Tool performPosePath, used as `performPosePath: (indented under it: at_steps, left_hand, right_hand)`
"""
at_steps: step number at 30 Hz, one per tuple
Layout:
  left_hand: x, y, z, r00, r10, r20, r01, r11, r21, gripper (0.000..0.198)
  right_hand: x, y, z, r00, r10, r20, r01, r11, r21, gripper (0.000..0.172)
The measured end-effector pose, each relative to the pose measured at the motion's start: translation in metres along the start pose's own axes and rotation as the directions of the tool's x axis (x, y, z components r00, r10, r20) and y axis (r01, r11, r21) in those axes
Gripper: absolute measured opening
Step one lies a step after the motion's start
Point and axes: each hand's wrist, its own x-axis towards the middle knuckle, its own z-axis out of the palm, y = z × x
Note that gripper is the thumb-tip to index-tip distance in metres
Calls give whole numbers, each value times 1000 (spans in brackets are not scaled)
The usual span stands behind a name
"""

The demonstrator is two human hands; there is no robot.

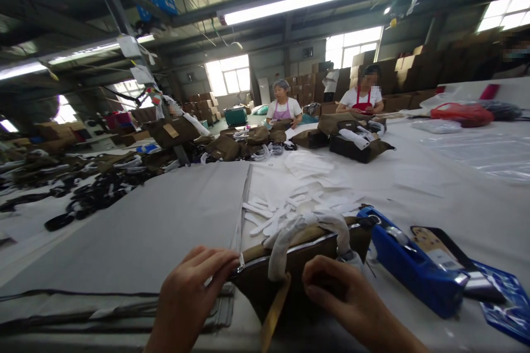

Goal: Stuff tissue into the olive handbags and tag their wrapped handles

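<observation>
A brown handbag (290, 270) with a zipped top and paper-wrapped handles (306, 229) stands at the near table edge. My left hand (188, 295) pinches the metal zipper pull (240, 263) at the bag's left end. My right hand (345, 300) is curled against the bag's front side, fingers bent and gripping it. A tan strap (274, 311) hangs down between the two hands.
A blue tape dispenser (409, 265) and a phone (441, 253) lie right of the bag. Loose white paper strips (285, 198) lie behind it. More brown bags (356, 140) and dark straps (91, 196) cover the long white table (434, 187). Two seated people work at the far end.
</observation>
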Motion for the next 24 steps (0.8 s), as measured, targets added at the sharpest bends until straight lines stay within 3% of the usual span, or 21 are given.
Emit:
performPosePath:
  at_steps: [3, 7, 13, 19, 24]
  left_hand:
    - [-6, 0, -3, 999, -46, -25, 45, 997, -65, 8]
    - [-11, 1, -1, 993, -95, -70, 89, 993, -81, 9]
    - [-19, 3, -1, 986, -141, -84, 128, 981, -145, 11]
    - [-28, 15, -2, 970, -208, -130, 185, 968, -169, 9]
    - [-38, 22, -12, 938, -217, -270, 200, 976, -91, 7]
  right_hand:
    - [2, 1, 6, 988, -107, -111, 94, 989, -117, 2]
    - [4, -1, 21, 943, -257, -213, 203, 948, -245, 19]
    - [3, 2, 38, 922, -303, -241, 199, 905, -376, 43]
    - [13, 1, 46, 850, -432, -300, 328, 881, -341, 21]
    - [22, 1, 47, 810, -496, -311, 397, 856, -332, 20]
